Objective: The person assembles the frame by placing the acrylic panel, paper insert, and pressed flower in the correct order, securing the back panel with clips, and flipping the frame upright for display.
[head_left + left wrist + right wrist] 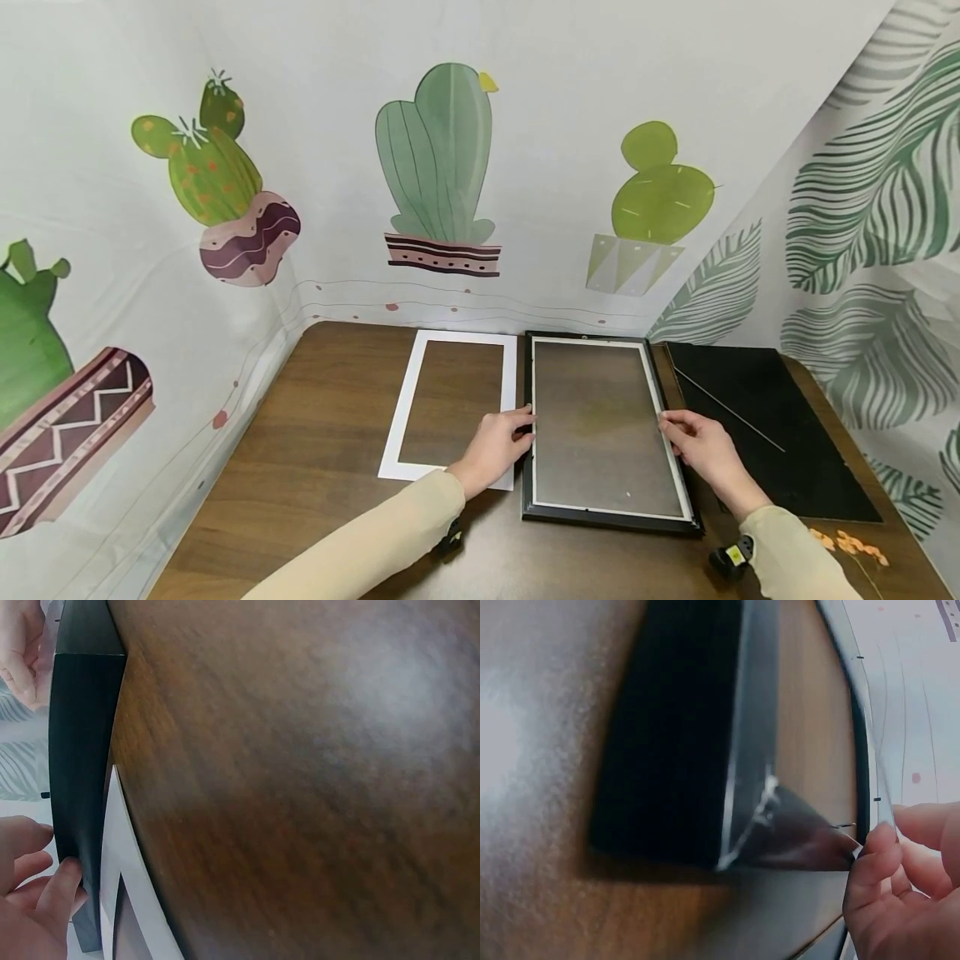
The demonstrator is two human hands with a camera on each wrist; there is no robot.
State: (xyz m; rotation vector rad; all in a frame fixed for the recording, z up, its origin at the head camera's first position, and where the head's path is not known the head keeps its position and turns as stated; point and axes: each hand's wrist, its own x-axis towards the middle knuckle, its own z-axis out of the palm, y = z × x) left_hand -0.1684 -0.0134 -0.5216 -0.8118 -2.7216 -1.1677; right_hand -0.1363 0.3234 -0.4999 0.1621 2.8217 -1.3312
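Note:
A black picture frame point(613, 521) lies on the table with a thin clear sheet point(600, 417) over its opening. The sheet has a pale border along its edges. My left hand point(491, 446) grips the frame's left side; in the left wrist view its thumb point(66, 881) presses the dark outer face and the index finger is at the upper edge. At the opposite side, my right hand point(705, 450) pinches the sheet's right edge between thumb and fingers. Seen from the right wrist, the sheet's edge stands above the frame's inner lip at those fingers point(877, 859).
Left of the frame lies a white rectangular mat point(406, 400), partly under the left forearm. A black backing board point(795, 417) with a thin rod point(738, 416) on it lies at the right. Small orange flowers point(858, 547) are near the right sleeve. Printed cloth point(547, 167) hangs behind the table.

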